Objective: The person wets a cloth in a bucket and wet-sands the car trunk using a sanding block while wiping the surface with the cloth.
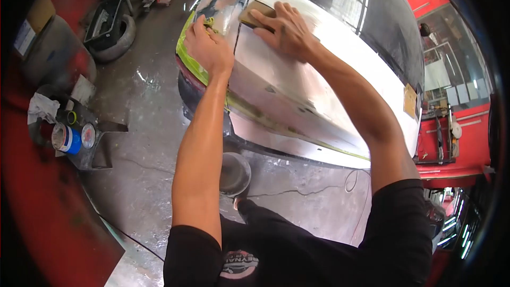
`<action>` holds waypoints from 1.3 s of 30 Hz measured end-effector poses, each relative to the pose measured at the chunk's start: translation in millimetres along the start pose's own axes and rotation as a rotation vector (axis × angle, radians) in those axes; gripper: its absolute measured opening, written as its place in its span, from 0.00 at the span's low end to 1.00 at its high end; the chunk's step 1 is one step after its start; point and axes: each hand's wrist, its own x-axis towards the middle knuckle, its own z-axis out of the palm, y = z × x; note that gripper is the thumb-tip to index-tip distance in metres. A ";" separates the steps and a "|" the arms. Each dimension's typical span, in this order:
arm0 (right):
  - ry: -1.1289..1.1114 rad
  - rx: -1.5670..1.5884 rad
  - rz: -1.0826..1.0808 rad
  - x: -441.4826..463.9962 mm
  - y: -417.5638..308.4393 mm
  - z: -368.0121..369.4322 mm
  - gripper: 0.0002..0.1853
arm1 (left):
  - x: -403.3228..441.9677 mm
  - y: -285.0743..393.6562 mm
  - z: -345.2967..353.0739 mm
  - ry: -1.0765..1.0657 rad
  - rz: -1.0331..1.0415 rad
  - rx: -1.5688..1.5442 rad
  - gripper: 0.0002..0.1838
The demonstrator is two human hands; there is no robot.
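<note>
1 tan block gripped by right fingers, 1 yellow-green item held in curled left fingers

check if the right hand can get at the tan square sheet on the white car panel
Probably yes: the tan square sheet lies uncovered on the white car panel, near the right elbow. The right hand would likely have to release the flat brown block first.

The white car panel carries a brown block; also a tan pad.
</note>
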 end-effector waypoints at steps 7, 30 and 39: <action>-0.200 0.152 0.031 -90.3 -39.6 -49.3 0.28 | 4.6 -10.4 5.2 0.015 0.059 -0.002 0.21; 0.089 -0.030 0.239 -52.9 31.9 -71.1 0.26 | 9.1 12.9 -9.5 -0.202 0.133 0.255 0.26; 0.346 0.719 1.007 -253.3 65.0 -170.9 0.28 | -120.6 235.6 31.6 -0.870 0.231 -0.536 0.34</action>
